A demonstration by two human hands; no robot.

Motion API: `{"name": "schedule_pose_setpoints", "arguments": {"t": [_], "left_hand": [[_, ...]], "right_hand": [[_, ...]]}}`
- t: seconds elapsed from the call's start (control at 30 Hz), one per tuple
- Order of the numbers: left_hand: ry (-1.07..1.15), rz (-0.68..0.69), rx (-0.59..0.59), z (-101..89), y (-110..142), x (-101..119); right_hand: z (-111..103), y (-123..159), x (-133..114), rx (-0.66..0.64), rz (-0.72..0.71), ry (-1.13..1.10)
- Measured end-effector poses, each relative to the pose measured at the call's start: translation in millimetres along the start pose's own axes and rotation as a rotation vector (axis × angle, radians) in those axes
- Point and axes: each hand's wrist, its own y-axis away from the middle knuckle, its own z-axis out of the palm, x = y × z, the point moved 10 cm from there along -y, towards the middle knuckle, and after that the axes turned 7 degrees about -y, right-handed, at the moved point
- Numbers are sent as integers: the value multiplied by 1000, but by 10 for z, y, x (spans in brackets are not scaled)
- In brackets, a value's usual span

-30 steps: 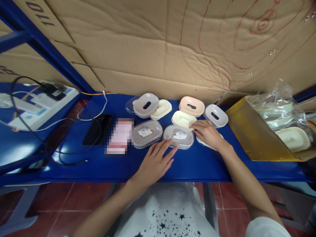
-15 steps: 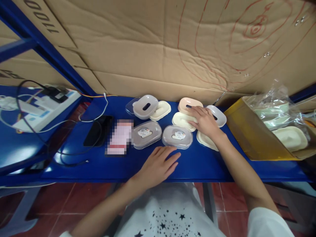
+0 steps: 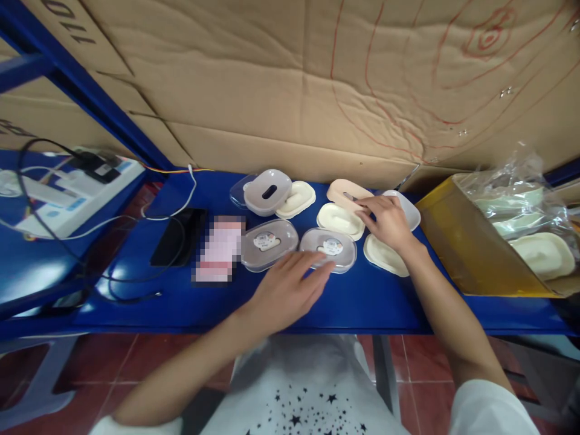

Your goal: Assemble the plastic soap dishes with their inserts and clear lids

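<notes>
My right hand [image 3: 388,222] has its fingers and thumb closed on the right end of a peach oval soap dish [image 3: 341,188], which has a dark slot in its bottom. Just below it lies a cream moulded oval piece [image 3: 339,221]. A white dish [image 3: 410,210] and another cream piece [image 3: 385,255] are partly hidden by this hand. My left hand [image 3: 290,287] is palm down with fingers stretched out, holding nothing. Its fingertips overlap the near edge of a clear-lidded, labelled soap dish [image 3: 333,238]; contact is unclear. A second lidded dish [image 3: 272,243] stands to its left.
Behind, a grey-white dish [image 3: 268,192] leans beside a clear lid and a cream piece [image 3: 301,198]. Two phones, one dark [image 3: 174,241] and one blurred out [image 3: 220,249], lie left near cables and a power strip [image 3: 81,199]. An open carton [image 3: 435,241] bounds the right side.
My right hand's fingers have drawn right and closed at the peach dish's end. My left hand has moved slightly forward over the lidded dish. The view has shifted a little.
</notes>
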Motion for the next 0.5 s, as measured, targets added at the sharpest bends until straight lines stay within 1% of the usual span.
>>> {"name": "schedule_pose_setpoints", "arguments": {"t": [0.03, 0.07, 0.1, 0.13, 0.2, 0.27, 0.33, 0.4, 0.47, 0.5], "left_hand": [[29, -25, -3, -29, -174, -103], [51, -73, -46, 3, -363, -244], [55, -112, -138, 105, -551, -390], [51, -175, -239, 237, -720, -569], [94, -270, -492, 594, -954, -884], [126, -265, -592, 841, -1139, -1079], [170, -230, -663, 1067, -1218, -1185], [220, -175, -715, 1261, -1214, -1226], [281, -98, -738, 1411, -1172, -1227], [311, -55, -724, 1458, -1159, -1226]], "right_hand": [[-49, 53, 0, 32, 8, -22], [-90, 110, -4, 59, 12, -41], [-125, 169, -12, 83, 12, -61], [-149, 225, -25, 102, 8, -86], [-162, 319, -63, 117, -19, -152], [-125, 378, -114, 95, -56, -234], [-61, 406, -179, 51, -102, -306], [7, 419, -243, 9, -144, -339], [79, 425, -291, -28, -169, -332], [118, 428, -306, -45, -173, -318]]}}
